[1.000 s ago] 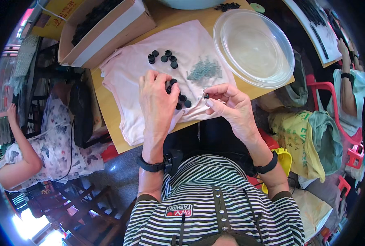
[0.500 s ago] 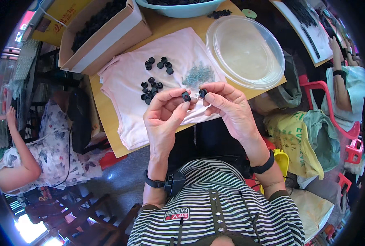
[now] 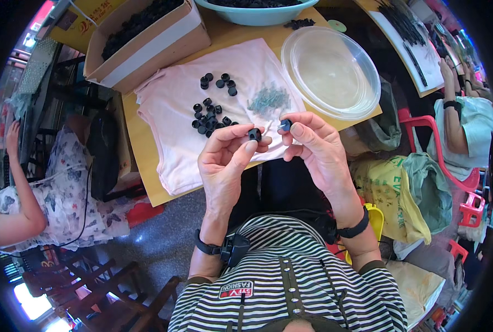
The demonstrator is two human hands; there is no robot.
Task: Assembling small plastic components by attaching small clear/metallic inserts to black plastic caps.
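Note:
Between thumb and fingers of my left hand (image 3: 222,157) is a black knob-like part (image 3: 254,134) with a hole or recess facing up. My right hand (image 3: 319,145) pinches a second dark part (image 3: 285,125), from which a short silvery pin or screw points left. The two parts are held apart, just above the near side of a folded pink cloth (image 3: 174,163). Several loose black knob-like parts (image 3: 207,118) lie on the cloth beyond my left hand. A heap of small silvery screws or pins (image 3: 269,100) lies beyond my right hand.
A cardboard box (image 3: 152,50) of black pieces stands at the far left of the wooden table (image 3: 141,149). A light-blue basin (image 3: 252,15) is at the back, a round clear plastic lid (image 3: 332,72) at the right. Other people sit left and far right; sacks (image 3: 390,193) stand at right.
My hands have moved apart, the right one slightly to the right. The silvery pin on the right-hand part now shows. More loose black parts are visible beside my left hand.

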